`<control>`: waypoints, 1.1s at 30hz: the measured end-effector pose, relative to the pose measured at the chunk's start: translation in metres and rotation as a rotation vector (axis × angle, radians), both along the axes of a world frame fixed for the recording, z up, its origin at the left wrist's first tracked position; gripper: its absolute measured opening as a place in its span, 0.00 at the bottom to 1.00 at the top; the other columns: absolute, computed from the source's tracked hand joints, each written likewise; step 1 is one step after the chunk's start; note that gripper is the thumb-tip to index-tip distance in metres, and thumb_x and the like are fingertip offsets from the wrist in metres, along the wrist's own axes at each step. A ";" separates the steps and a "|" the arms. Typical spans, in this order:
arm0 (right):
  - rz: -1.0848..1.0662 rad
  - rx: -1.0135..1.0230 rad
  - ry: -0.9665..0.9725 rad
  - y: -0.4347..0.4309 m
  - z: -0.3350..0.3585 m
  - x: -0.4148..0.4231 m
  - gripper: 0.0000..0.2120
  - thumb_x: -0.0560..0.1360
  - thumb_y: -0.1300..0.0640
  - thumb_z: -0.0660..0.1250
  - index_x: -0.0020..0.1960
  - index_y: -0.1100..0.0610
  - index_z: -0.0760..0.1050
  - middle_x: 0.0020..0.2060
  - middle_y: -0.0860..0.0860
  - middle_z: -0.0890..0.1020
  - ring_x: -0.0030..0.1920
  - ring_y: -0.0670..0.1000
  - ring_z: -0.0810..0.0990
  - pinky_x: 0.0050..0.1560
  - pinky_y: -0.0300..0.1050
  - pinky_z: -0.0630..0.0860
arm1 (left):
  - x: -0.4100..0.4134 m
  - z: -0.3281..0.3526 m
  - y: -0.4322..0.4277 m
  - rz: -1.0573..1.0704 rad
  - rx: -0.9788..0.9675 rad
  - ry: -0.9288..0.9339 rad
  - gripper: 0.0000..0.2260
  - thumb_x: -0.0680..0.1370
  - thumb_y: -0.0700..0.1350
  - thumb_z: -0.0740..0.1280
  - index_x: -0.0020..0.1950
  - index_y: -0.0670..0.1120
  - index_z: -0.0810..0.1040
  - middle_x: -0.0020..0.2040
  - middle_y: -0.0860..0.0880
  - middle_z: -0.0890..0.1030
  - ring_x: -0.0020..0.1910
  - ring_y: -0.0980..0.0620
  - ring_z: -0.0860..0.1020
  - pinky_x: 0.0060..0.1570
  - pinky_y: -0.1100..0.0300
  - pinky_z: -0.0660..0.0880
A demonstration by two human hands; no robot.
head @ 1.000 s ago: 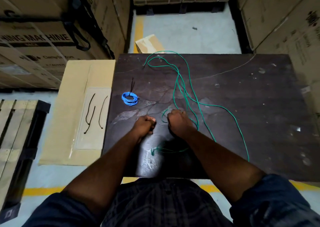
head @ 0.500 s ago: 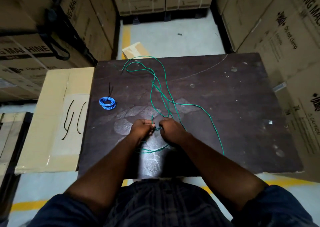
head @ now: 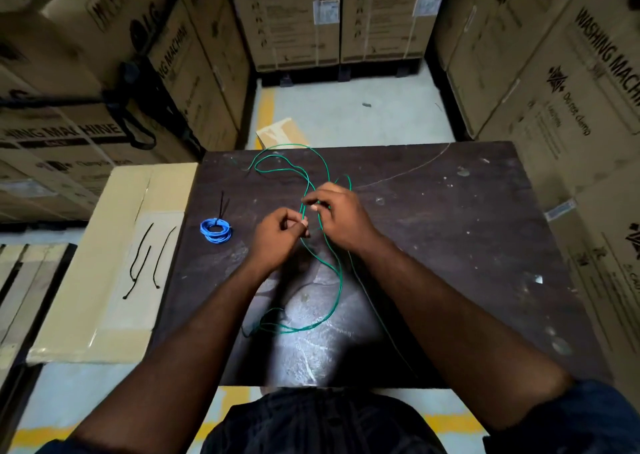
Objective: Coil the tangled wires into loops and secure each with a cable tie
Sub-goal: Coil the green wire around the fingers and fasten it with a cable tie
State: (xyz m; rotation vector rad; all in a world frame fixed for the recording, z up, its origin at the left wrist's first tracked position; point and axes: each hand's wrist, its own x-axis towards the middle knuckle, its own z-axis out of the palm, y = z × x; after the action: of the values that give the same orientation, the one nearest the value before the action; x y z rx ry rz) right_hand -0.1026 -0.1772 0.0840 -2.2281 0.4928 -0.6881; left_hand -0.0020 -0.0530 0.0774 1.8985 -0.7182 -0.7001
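A long green wire (head: 337, 277) lies in loose strands across the dark table (head: 450, 246), with loops at the far edge and near the front. My left hand (head: 277, 239) pinches a strand of it between thumb and fingers. Just to the right and a little farther away, my right hand (head: 341, 216) pinches another strand, raised above the table. A blue wire coil (head: 215, 231) bound with a black cable tie (head: 222, 205) lies to the left of my hands.
Three loose black cable ties (head: 145, 258) lie on a flat cardboard box (head: 114, 263) left of the table. Stacked washing-machine cartons (head: 571, 83) stand close on the left, back and right. A small carton (head: 280, 133) sits on the floor behind the table.
Both hands have moved away from me and lifted off the table with the green wire. The strands at the right have been drawn in toward the hands.
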 end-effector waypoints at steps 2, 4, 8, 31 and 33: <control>-0.008 -0.060 0.014 -0.003 0.001 0.001 0.09 0.71 0.65 0.67 0.48 0.57 0.81 0.44 0.54 0.79 0.46 0.53 0.77 0.49 0.43 0.73 | 0.006 0.010 0.001 -0.020 -0.053 0.051 0.03 0.76 0.38 0.69 0.42 0.45 0.79 0.30 0.52 0.81 0.31 0.54 0.79 0.43 0.56 0.77; -0.015 -0.142 0.030 -0.005 0.004 0.002 0.08 0.70 0.62 0.68 0.48 0.56 0.81 0.46 0.54 0.77 0.48 0.54 0.76 0.50 0.44 0.72 | 0.010 0.022 0.001 -0.064 -0.076 0.043 0.02 0.77 0.37 0.67 0.45 0.41 0.79 0.30 0.52 0.79 0.29 0.57 0.75 0.37 0.60 0.74; 0.060 -0.173 0.029 -0.005 0.016 0.006 0.11 0.68 0.66 0.66 0.46 0.57 0.81 0.40 0.53 0.82 0.42 0.55 0.79 0.45 0.47 0.75 | 0.013 0.045 0.000 -0.139 -0.095 0.086 0.03 0.78 0.37 0.66 0.46 0.40 0.78 0.34 0.48 0.78 0.28 0.61 0.74 0.34 0.68 0.74; 0.422 1.078 0.037 0.004 0.082 0.020 0.06 0.79 0.68 0.58 0.52 0.62 0.73 0.41 0.56 0.84 0.36 0.50 0.84 0.34 0.36 0.75 | 0.069 0.088 0.002 -0.167 -0.325 -0.066 0.03 0.77 0.36 0.67 0.45 0.41 0.80 0.31 0.61 0.80 0.31 0.67 0.74 0.35 0.75 0.68; 0.561 1.168 0.098 0.005 0.087 0.011 0.08 0.77 0.69 0.59 0.54 0.62 0.72 0.47 0.58 0.84 0.37 0.50 0.84 0.33 0.35 0.74 | 0.073 0.093 0.002 -0.219 -0.324 -0.038 0.03 0.74 0.35 0.70 0.43 0.42 0.81 0.33 0.59 0.82 0.34 0.65 0.76 0.39 0.72 0.72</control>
State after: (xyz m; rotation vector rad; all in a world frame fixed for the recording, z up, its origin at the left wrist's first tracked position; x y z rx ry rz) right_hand -0.0915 -0.1721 0.1705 -1.1735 0.1884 0.0582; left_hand 0.0711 -0.0511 0.1701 1.5556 -1.0102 -0.6399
